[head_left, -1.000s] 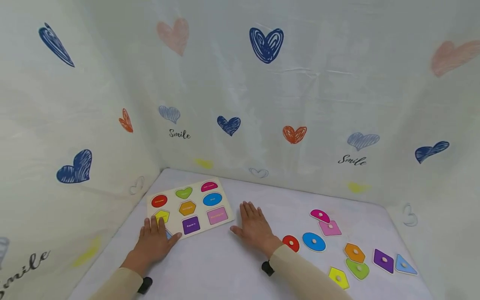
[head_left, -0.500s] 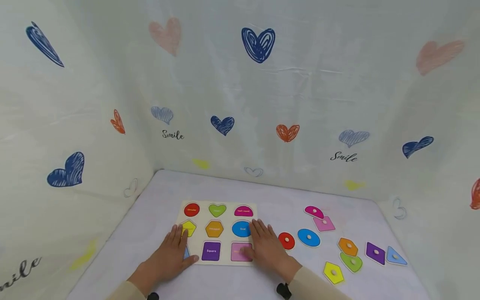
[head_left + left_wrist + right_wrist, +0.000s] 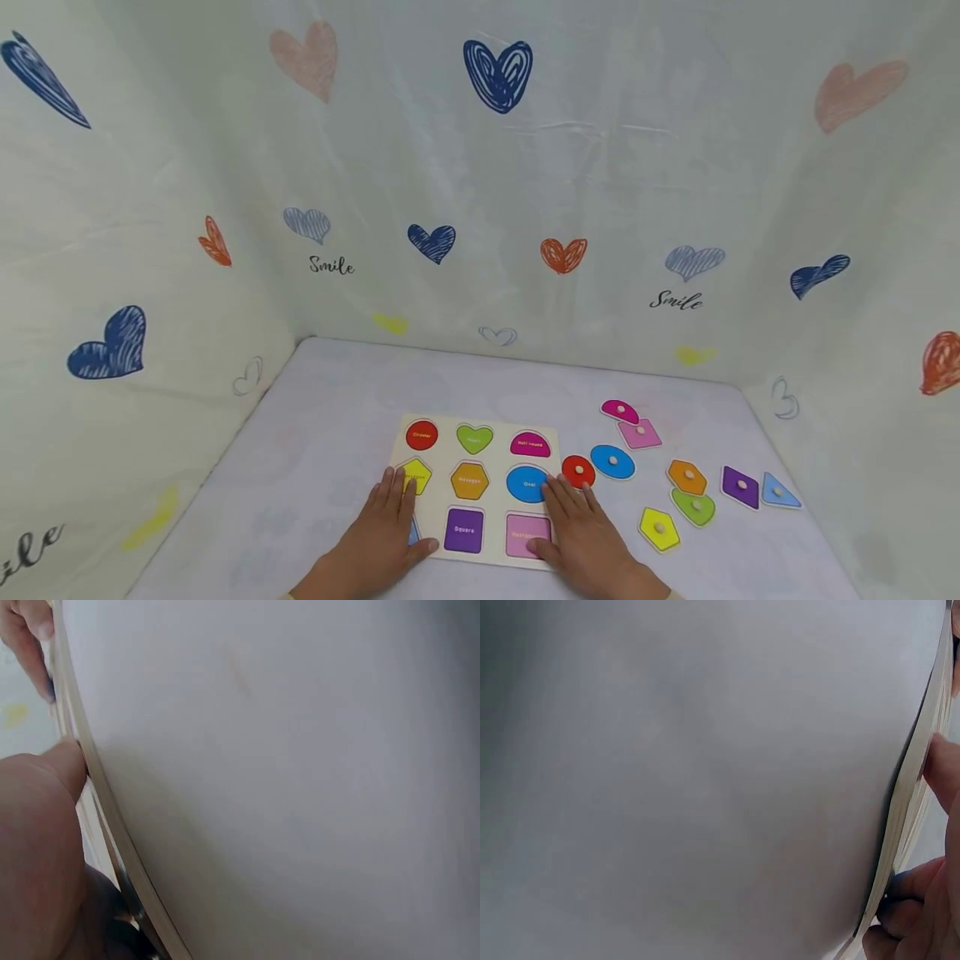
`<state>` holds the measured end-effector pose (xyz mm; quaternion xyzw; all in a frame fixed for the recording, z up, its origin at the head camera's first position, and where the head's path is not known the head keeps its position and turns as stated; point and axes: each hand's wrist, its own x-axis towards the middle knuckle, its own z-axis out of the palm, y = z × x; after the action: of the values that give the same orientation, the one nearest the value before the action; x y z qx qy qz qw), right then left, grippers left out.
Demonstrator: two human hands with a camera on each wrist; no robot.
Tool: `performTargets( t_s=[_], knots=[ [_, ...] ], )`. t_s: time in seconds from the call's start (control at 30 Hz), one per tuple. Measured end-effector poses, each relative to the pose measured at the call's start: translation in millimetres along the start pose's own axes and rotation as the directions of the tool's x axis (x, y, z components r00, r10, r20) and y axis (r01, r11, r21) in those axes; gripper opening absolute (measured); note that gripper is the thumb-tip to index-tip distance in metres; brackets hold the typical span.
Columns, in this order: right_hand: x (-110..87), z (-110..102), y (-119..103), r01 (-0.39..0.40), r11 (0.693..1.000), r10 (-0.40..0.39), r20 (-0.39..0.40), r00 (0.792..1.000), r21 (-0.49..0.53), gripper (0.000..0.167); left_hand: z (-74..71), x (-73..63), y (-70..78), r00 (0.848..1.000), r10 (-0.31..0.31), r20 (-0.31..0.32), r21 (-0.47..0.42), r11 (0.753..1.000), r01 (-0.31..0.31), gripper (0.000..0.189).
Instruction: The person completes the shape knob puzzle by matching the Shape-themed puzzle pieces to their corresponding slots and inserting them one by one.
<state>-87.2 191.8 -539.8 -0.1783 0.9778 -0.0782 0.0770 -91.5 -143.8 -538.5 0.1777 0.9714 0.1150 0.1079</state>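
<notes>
A cream shape-puzzle board (image 3: 495,492) lies flat near the table's front, with coloured, labelled shapes on it. My left hand (image 3: 375,533) rests on its left edge with straight fingers, over the yellow pentagon and partly hiding a blue shape. On the right edge lies my right hand (image 3: 588,537), its fingertips by the blue oval and its thumb on the pink rectangle. In the left wrist view my thumb (image 3: 69,765) touches the board's side. The right wrist view also has a thumb (image 3: 943,769) against the board's edge.
Right of the board lie several knobbed pieces: a red circle (image 3: 578,472), blue oval (image 3: 609,463), magenta half-round (image 3: 613,410), pink rectangle (image 3: 645,437), orange hexagon (image 3: 684,481), green heart (image 3: 697,511), yellow pentagon (image 3: 656,535), purple square (image 3: 735,491) and blue triangle (image 3: 777,496). Patterned cloth surrounds the table.
The board has slid right and nearer to me and turned straighter. My left hand moved along with it. My right hand, apart from it one second ago, now touches its right edge.
</notes>
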Motion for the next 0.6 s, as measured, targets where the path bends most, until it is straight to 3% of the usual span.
performTargets(
  t_s=[0.2, 0.3, 0.47, 0.6],
  knots=[
    [-10.2, -5, 18, -0.001, 1.0, 0.002, 0.027, 1.0, -0.023, 0.091, 6.7, -0.8, 22.7, 1.0, 0.009, -0.011, -0.006, 1.0, -0.009, 0.1],
    [-13.2, -10, 27, 0.018, 0.999, -0.017, 0.041, 0.999, -0.03, 0.091, 3.5, -1.0, 24.7, 1.0, 0.016, 0.017, -0.005, 1.0, -0.016, 0.101],
    [-12.8, -14, 32, 0.068, 0.997, -0.067, 0.044, 0.997, -0.025, 0.089, -9.8, -6.4, -0.8, 0.996, 0.006, 0.09, -0.001, 1.0, -0.006, 0.107],
    [-11.4, -14, 33, 0.083, 0.996, -0.082, 0.038, 0.996, -0.031, 0.088, -16.0, -11.8, -25.3, 0.992, 0.038, 0.123, 0.036, 0.998, -0.043, 0.108]
  ],
)
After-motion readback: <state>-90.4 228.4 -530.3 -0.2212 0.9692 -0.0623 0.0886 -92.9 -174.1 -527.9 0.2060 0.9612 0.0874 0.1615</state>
